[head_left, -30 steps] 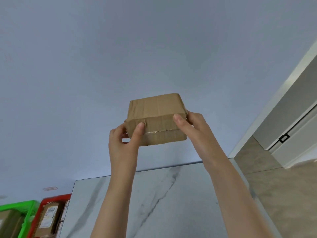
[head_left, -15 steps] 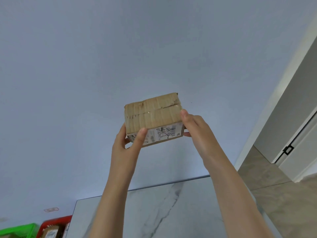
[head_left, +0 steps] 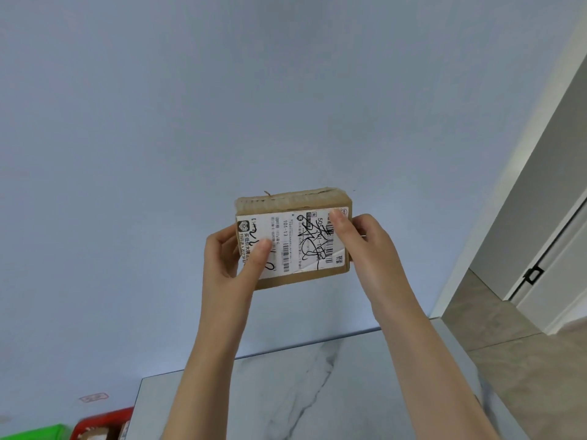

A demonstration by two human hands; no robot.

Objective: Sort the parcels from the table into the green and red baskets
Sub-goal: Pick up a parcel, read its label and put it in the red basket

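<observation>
Item: small brown cardboard parcel w/ white shipping label facing me, held up in air above grey marble-look table. Long axis runs left-right. Left hand pinches left end, right hand pinches right end. I judge label-reading step. Red basket and green basket lie low-left, left hand nearer.

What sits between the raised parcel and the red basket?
Only the left forearm, blue wall and bare marble table, seen in the head view; red basket.
</observation>
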